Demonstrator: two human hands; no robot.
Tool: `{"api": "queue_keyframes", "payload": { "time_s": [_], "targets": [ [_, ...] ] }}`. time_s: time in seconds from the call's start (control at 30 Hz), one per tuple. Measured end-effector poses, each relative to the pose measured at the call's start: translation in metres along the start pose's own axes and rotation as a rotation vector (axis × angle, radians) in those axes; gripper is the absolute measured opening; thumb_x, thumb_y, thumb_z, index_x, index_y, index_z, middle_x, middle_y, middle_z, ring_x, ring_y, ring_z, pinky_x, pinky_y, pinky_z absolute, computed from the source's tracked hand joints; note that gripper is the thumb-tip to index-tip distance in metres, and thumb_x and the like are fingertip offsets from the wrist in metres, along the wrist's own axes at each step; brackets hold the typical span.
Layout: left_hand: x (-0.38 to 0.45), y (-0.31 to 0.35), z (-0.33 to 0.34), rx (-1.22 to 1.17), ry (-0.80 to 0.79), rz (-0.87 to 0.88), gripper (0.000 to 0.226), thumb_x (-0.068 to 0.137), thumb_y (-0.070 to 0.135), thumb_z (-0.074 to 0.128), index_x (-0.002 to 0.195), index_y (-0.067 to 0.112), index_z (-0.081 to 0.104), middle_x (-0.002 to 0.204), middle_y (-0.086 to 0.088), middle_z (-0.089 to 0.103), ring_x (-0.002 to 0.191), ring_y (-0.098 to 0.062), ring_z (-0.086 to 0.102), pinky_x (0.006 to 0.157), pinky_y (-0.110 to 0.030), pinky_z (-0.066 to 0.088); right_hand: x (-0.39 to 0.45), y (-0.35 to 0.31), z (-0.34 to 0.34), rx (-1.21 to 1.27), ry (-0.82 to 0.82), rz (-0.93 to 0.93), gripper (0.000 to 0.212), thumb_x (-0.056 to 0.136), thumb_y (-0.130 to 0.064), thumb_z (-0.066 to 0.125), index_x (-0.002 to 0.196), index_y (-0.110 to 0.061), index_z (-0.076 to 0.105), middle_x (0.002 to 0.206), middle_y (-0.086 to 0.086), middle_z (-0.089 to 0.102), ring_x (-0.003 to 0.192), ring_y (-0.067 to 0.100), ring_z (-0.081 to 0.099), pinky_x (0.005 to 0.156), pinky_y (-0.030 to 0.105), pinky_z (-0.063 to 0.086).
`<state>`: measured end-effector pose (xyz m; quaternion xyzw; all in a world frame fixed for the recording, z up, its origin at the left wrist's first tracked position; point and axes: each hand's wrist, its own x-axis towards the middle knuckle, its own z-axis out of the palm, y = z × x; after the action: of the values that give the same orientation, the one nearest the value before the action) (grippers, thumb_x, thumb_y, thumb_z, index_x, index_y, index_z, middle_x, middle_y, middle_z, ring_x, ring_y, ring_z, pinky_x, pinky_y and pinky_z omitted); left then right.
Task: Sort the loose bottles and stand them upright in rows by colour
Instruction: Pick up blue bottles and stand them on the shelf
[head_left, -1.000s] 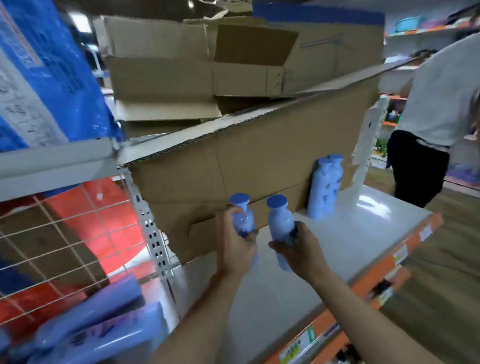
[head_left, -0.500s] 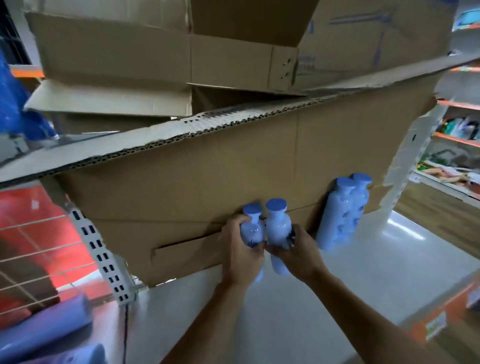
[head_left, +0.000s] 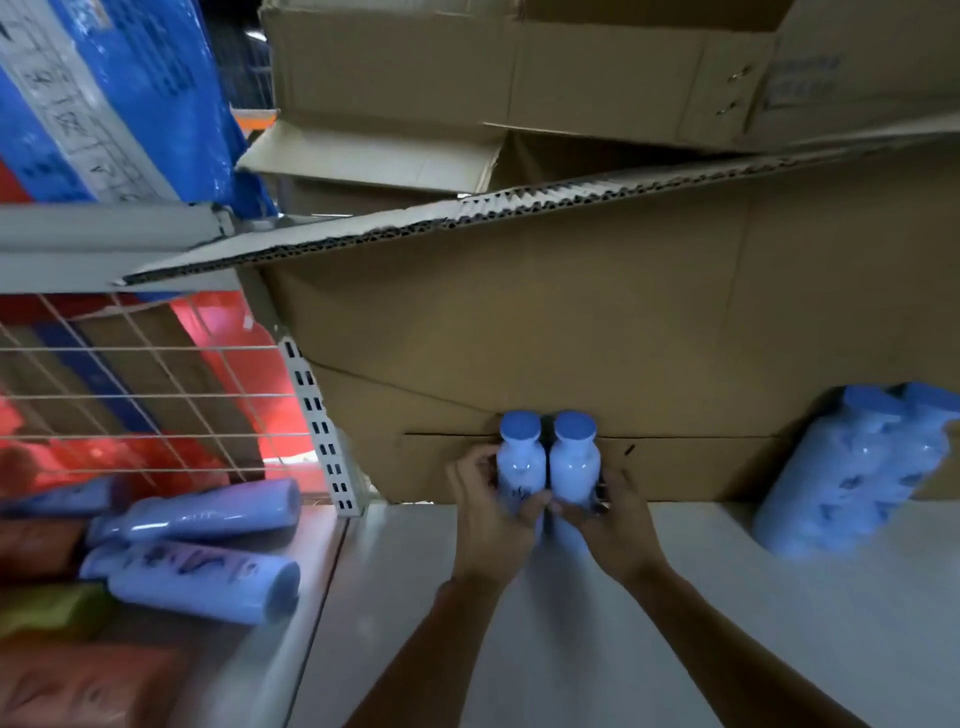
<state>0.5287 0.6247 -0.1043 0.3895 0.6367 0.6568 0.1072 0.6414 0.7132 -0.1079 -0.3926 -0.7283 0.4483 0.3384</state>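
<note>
Bottles (head_left: 521, 467) (head_left: 574, 467) stand upright, caps up, touching, left hand (head_left: 491, 525) and right hand (head_left: 615, 525) each gripping one.

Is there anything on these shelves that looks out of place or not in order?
Yes. Two blue bottles lie on their sides at the left, not upright. The cardboard sheet behind the shelf is creased and ragged-edged.

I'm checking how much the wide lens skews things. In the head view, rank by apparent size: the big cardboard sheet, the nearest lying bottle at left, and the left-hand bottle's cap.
1. cardboard sheet, by far the largest.
2. lying bottle, nearer the camera, so it may look enlarged.
3. cap of the bottle the left hand grips, smallest.
</note>
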Motion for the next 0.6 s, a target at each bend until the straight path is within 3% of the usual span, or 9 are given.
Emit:
{"api": "queue_keyframes", "payload": {
  "time_s": [0.2, 0.3, 0.37, 0.43, 0.47, 0.53, 0.6],
  "targets": [
    [-0.004, -0.003, 0.002, 0.019, -0.075, -0.03, 0.055, 0.072, 0.012, 0.079, 0.117, 0.016, 0.048, 0.11, 0.011, 0.059, 0.098, 0.005, 0.059, 0.08, -0.009, 0.046, 0.006, 0.008, -0.007, 0.048, -0.11, -0.015, 0.035, 0.077, -0.006, 0.072, 0.109, -0.01, 0.059, 0.1, 0.001, 0.067, 0.092, 0.013, 0.065, 0.072, 0.025, 0.047],
    [-0.004, -0.007, 0.008, -0.017, -0.135, -0.116, 0.066, 0.066, 0.012, 0.085, 0.12, 0.013, 0.048, 0.114, 0.005, 0.061, 0.102, -0.001, 0.061, 0.082, -0.017, 0.049, 0.006, 0.001, -0.014, 0.048, -0.15, -0.074, 0.034, 0.072, -0.002, 0.076, 0.101, -0.008, 0.06, 0.096, 0.004, 0.068, 0.09, 0.011, 0.068, 0.071, 0.024, 0.052],
    [-0.002, -0.007, 0.011, -0.01, -0.126, -0.152, 0.066, 0.064, 0.011, 0.087, 0.117, 0.018, 0.048, 0.112, 0.01, 0.059, 0.096, 0.006, 0.058, 0.078, -0.014, 0.047, 0.009, 0.003, -0.015, 0.059, -0.149, -0.064, 0.054, 0.062, -0.016, 0.086, 0.106, -0.01, 0.056, 0.103, 0.006, 0.065, 0.096, 0.013, 0.066, 0.075, 0.027, 0.056],
    [0.001, -0.007, 0.009, 0.025, -0.086, -0.161, 0.061, 0.062, 0.011, 0.089, 0.111, 0.017, 0.052, 0.11, 0.003, 0.055, 0.088, 0.008, 0.055, 0.074, -0.013, 0.046, 0.01, 0.01, -0.015, 0.076, -0.138, -0.012, 0.079, 0.047, -0.04, 0.092, 0.112, -0.022, 0.052, 0.116, 0.005, 0.057, 0.107, 0.017, 0.06, 0.083, 0.039, 0.056],
    [0.003, -0.009, 0.008, 0.042, -0.079, -0.168, 0.058, 0.063, 0.009, 0.087, 0.11, 0.016, 0.054, 0.111, -0.001, 0.054, 0.087, 0.008, 0.054, 0.073, -0.012, 0.046, 0.014, 0.016, -0.013, 0.105, -0.141, -0.006, 0.082, 0.044, -0.043, 0.092, 0.113, -0.023, 0.053, 0.117, 0.006, 0.057, 0.108, 0.019, 0.06, 0.084, 0.043, 0.055],
    [0.005, -0.009, 0.002, 0.033, -0.131, -0.169, 0.052, 0.07, 0.001, 0.08, 0.111, 0.017, 0.053, 0.112, -0.002, 0.059, 0.089, 0.007, 0.057, 0.076, -0.012, 0.046, 0.011, 0.012, -0.012, 0.101, -0.118, -0.006, 0.07, 0.05, -0.028, 0.089, 0.112, -0.018, 0.055, 0.11, 0.004, 0.063, 0.102, 0.018, 0.063, 0.083, 0.041, 0.055],
    [0.006, -0.01, -0.003, 0.04, -0.19, -0.152, 0.052, 0.075, -0.002, 0.075, 0.112, 0.024, 0.049, 0.112, 0.005, 0.061, 0.095, 0.008, 0.058, 0.082, -0.019, 0.045, 0.008, 0.0, -0.014, 0.067, -0.125, -0.021, 0.049, 0.063, -0.004, 0.078, 0.105, -0.018, 0.056, 0.1, -0.002, 0.065, 0.094, 0.011, 0.063, 0.076, 0.027, 0.052]
  ]
}}
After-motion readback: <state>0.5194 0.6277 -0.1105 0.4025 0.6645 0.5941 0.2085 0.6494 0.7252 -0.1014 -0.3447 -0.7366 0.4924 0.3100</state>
